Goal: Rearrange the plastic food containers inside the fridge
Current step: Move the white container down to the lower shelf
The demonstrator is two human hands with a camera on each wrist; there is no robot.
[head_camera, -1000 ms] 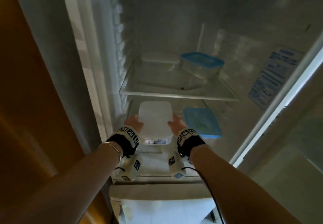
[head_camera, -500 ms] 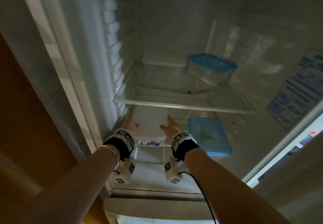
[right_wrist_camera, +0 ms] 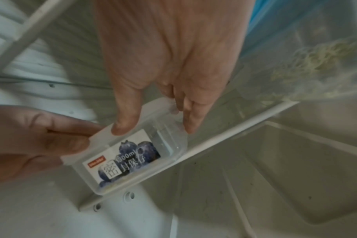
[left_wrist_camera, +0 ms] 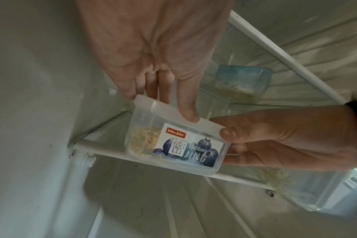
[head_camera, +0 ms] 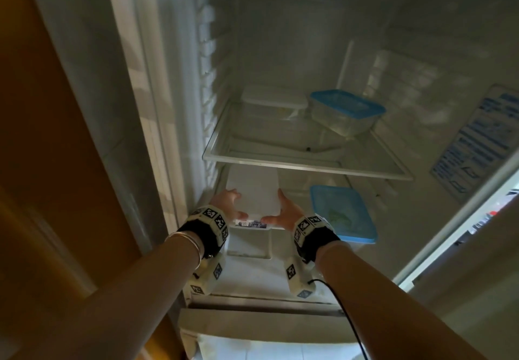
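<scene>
Both hands, left hand (head_camera: 229, 204) and right hand (head_camera: 283, 209), clasp the white-lidded tub (head_camera: 252, 194) on the lower shelf (left_wrist_camera: 104, 153), blue-lidded tub (head_camera: 341, 212) at its 3 o'clock; seemingly placing it, next comes letting go.

a home kitchen, by the look of it. an open fridge (head_camera: 280, 51) holds lidded food containers (head_camera: 346, 114) on glass shelves (head_camera: 306, 164).

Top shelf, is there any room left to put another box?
Yes. The front of the top shelf is bare, ahead of the white-lid box and blue-lid box at its back. The lower shelf is crowded: both hands hold the labelled box beside another blue-lid box.
</scene>
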